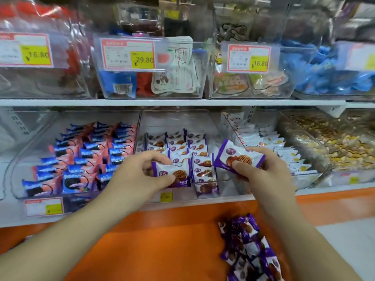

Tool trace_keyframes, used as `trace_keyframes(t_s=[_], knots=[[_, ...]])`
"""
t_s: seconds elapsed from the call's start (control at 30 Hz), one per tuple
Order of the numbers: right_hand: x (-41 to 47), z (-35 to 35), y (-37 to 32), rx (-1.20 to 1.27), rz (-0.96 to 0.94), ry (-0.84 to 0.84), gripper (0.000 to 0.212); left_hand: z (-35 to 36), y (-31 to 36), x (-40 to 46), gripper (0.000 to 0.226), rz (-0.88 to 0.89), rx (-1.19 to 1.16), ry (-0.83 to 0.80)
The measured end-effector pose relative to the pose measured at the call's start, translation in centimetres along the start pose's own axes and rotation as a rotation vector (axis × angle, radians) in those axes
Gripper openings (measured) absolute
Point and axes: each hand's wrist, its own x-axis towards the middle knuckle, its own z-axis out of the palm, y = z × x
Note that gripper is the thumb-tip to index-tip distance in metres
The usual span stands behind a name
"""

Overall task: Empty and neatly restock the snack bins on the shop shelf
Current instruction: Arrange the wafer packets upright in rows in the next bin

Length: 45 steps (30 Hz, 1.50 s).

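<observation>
My left hand (146, 169) pinches a purple packet (172, 175) upright into the bin's (223, 179) front row; right hand (257, 165) pinches the next packet (239, 157) just beside, ready to follow.

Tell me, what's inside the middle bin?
The middle bin holds rows of purple waffle packets. The left hand covers some, so what lies under it is hidden.
</observation>
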Motion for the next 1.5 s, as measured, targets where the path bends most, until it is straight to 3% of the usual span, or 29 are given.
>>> trace_keyframes(t_s=[0.13, 0.23, 0.37, 0.6, 0.87, 1.17, 1.33, 1.5], knots=[[1.3, -0.1, 0.4, -0.009, -0.014, 0.001, 0.028, 3.1, 0.5, 4.1, 0.023, 0.025, 0.029, 0.024], [2.1, -0.4, 0.7, 0.014, 0.008, -0.006, 0.026, 5.9, 0.0, 7.5, 0.022, 0.003, 0.109, -0.089], [2.6, -0.8, 0.9, 0.043, 0.014, -0.022, 0.024, 8.5, -1.3, 9.6, 0.023, 0.031, 0.337, -0.359], [3.0, -1.1, 1.5, 0.058, 0.001, -0.04, 0.027, 7.8, -1.8, 10.6, 0.01, 0.013, 0.423, -0.465], [2.9, -0.9, 1.5, 0.117, 0.009, -0.058, 0.029, 7.9, -2.3, 10.7, 0.041, -0.085, 0.407, -0.458], [3.0, -1.2, 1.6, 0.09, -0.011, -0.043, 0.028, 8.9, -0.9, 9.8, 0.031, 0.077, 0.462, -0.262], [2.9, -0.9, 1.6, 0.086, -0.012, -0.076, 0.028, 9.4, -1.6, 10.0, 0.032, 0.037, 0.466, -0.304], [3.0, -1.1, 1.8, 0.077, -0.009, -0.097, 0.028, 8.5, -1.4, 10.6, 0.031, -0.033, 0.309, -0.429]])
